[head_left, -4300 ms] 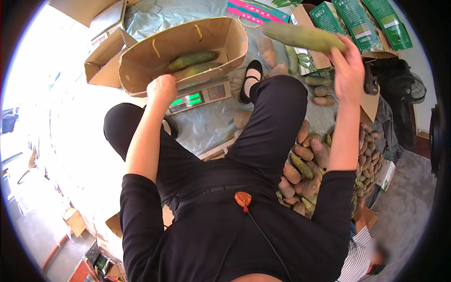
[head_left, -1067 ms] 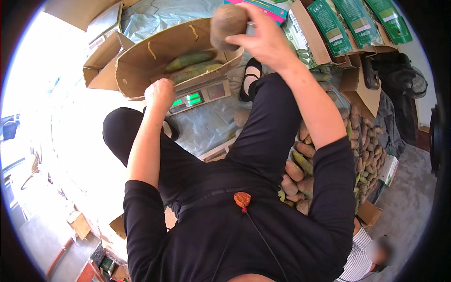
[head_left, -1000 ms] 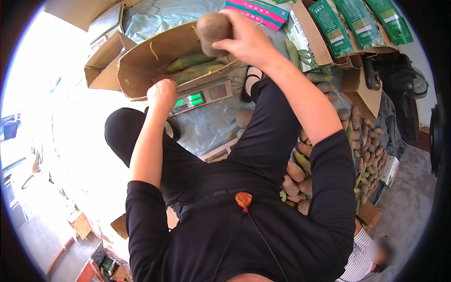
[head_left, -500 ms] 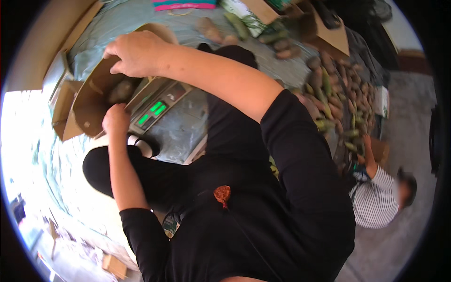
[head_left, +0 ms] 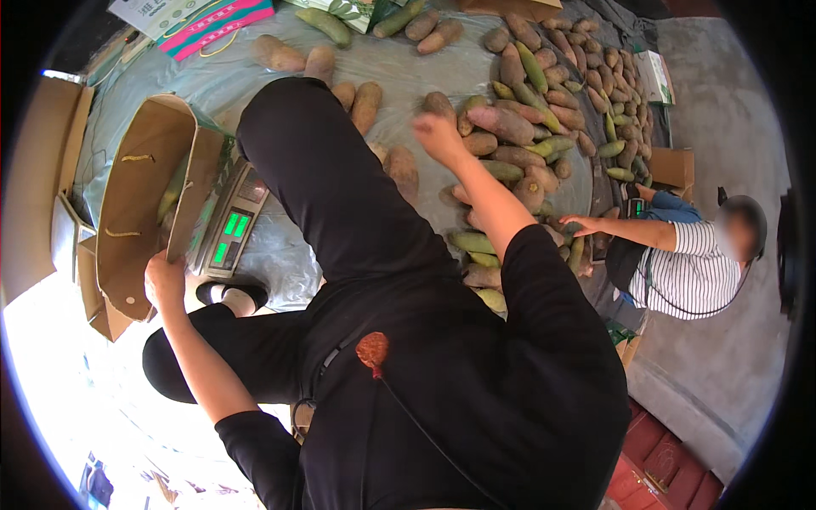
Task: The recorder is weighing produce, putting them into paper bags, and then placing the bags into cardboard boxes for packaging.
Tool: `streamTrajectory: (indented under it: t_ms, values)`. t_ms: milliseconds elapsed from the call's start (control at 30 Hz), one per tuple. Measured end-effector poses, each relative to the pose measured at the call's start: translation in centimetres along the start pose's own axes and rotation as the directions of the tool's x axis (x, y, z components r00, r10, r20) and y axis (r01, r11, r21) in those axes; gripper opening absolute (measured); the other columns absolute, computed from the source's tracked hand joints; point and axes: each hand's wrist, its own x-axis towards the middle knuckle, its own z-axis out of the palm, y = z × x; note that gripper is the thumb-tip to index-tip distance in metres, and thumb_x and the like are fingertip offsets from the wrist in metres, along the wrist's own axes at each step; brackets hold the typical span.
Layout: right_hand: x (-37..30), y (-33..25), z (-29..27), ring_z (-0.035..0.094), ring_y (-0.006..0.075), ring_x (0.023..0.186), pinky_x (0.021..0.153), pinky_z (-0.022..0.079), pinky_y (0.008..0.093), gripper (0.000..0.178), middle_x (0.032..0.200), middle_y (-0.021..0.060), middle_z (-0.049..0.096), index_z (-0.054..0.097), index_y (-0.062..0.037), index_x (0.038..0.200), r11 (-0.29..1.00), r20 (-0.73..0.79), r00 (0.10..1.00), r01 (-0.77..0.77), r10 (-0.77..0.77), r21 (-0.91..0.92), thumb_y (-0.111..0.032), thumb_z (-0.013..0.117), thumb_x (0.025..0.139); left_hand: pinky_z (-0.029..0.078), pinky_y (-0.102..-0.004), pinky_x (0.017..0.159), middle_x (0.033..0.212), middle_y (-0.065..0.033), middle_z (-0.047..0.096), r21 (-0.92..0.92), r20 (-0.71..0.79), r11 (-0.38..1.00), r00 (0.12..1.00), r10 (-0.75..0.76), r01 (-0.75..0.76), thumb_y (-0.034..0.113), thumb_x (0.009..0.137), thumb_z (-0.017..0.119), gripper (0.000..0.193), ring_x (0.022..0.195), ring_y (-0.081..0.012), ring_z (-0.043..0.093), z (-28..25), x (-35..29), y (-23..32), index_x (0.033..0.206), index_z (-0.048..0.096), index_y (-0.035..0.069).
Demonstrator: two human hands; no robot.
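Note:
My left hand (head_left: 165,283) pinches the near edge of an open brown cardboard carry box (head_left: 197,183) with cord handles. A green vegetable (head_left: 172,189) shows inside the box; the rest of its contents are hidden. Against the box is a weighing scale (head_left: 238,223) with green lit digits. My right hand (head_left: 440,138) is over the near left side of a heap of brown root vegetables (head_left: 501,125) and long green ones. Its fingers are smeared by motion, and nothing can be made out in them.
Loose brown roots (head_left: 366,107) lie on the plastic sheet (head_left: 272,81) beyond my knee. A pink and teal box (head_left: 219,27) stands at the far left. At right, another person in a striped top (head_left: 693,268) reaches toward the heap. A small carton (head_left: 673,167) is near them.
My right hand has left the box rim and swung right to the heap. My left hand still grips the box edge. The view has shifted, and the other person's arm now extends left.

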Motion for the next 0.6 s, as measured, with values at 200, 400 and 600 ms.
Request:
streamTrajectory:
  t_ms: [200, 400, 600]
  values:
    - [-9.3, 10.0, 0.3, 0.056, 0.0298, 0.102, 0.085, 0.044, 0.0413, 0.027, 0.105, 0.0123, 0.062, 0.064, -0.0109, 0.099, 0.898, 0.101, 0.913, -0.360, 0.394, -0.254, -0.022, 0.060, 0.075, 0.048, -0.0409, 0.066, 0.079, -0.0156, 0.065, -0.041, -0.002, 0.997, 0.997, 0.073, -0.073, 0.022, 0.073, 0.065, 0.023, 0.074, -0.0329, 0.063, 1.5, 1.0, -1.3, 0.093, 0.068, 0.010]
    - [-10.6, 12.3, -6.7, 0.036, 0.0284, 0.124, 0.093, 0.037, 0.0497, 0.058, 0.136, 0.0055, 0.038, 0.046, -0.0206, 0.126, 0.608, -0.246, 0.894, -0.438, 0.375, -0.662, -0.022, 0.070, 0.073, 0.048, -0.0410, 0.067, 0.078, -0.0165, 0.065, -0.074, -0.044, 0.989, 0.991, 0.126, -0.129, 0.021, 0.074, 0.064, 0.023, 0.075, -0.0332, 0.063, 1.2, 0.7, -1.1, 0.093, 0.067, 0.009]
    - [-11.1, 12.1, -10.2, 0.034, 0.0320, 0.127, 0.096, 0.036, 0.0544, 0.081, 0.143, 0.0038, 0.029, 0.032, -0.0277, 0.136, 0.495, -0.230, 0.712, -0.648, 0.663, -0.579, -0.027, 0.076, 0.068, 0.048, -0.0435, 0.071, 0.085, -0.0160, 0.065, 0.042, 0.002, 0.999, 0.999, 0.034, -0.034, 0.025, 0.076, 0.063, 0.022, 0.081, -0.0342, 0.062, 0.6, 0.2, -1.0, 0.093, 0.067, 0.012]
